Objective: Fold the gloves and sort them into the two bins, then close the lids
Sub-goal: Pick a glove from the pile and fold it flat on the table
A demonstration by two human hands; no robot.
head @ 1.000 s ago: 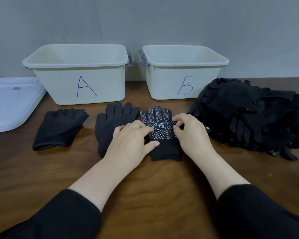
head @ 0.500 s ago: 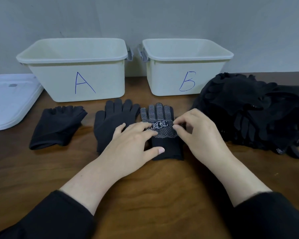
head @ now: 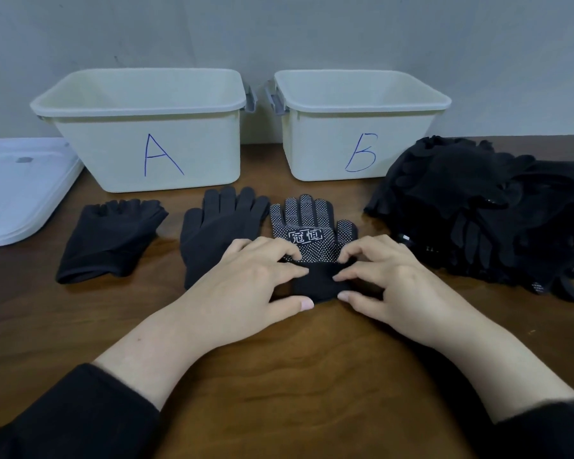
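The wooden table carries everything; its near edge is cut off by the frame. Bin A and bin B, cream plastic with hand-drawn blue letters, stand open side by side at the back; their floors are hidden behind the front walls. A heap of black gloves runs out of frame at right, single gloves hard to separate. The white lids are stacked at left, partly cropped. A fingerless glove and a plain knit glove lie flat before bin A. The dotted glove, with white grip dots and a printed label, lies in front of the gap between the bins. The left hand and the right hand pinch its plain cuff, which their fingers partly cover.
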